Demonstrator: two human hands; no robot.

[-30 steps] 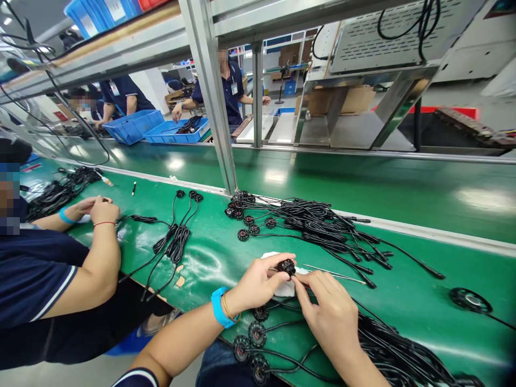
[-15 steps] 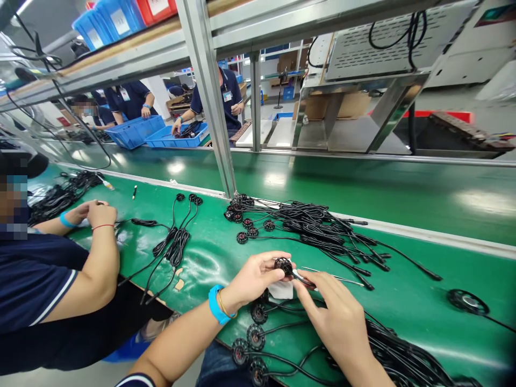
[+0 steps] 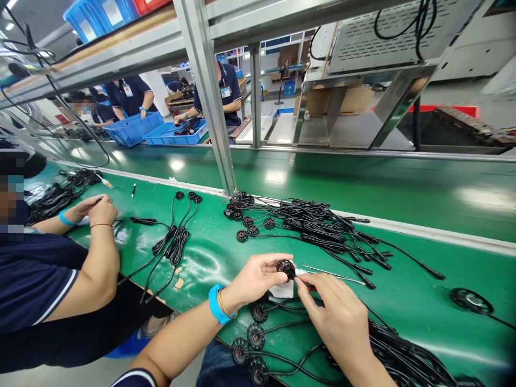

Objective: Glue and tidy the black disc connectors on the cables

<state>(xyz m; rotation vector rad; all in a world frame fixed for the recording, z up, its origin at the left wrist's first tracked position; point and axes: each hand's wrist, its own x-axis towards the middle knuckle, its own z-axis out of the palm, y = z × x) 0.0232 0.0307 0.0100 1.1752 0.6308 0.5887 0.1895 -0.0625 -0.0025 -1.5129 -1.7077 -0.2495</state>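
Note:
My left hand [image 3: 253, 280], with a blue wristband, pinches a small round black part [image 3: 286, 267] on a black cable, just above the green bench. My right hand [image 3: 335, 312] is closed right beside it, its fingertips pinching a thin tool or the cable at the part; I cannot make out which. A white cloth [image 3: 282, 289] lies under both hands. More round black parts [image 3: 256, 334] on cables lie near the bench edge below my hands.
A heap of black cables with round ends [image 3: 314, 226] lies beyond my hands, another bundle [image 3: 403, 360] at lower right. Thin metal tweezers [image 3: 334, 276] rest on the bench. A co-worker's hands [image 3: 94, 209] work at left. Blue bins [image 3: 153, 129] stand across the belt.
My hands have stayed together over the cloth; the round part has turned slightly in my left fingers. The co-worker's hands shifted a little.

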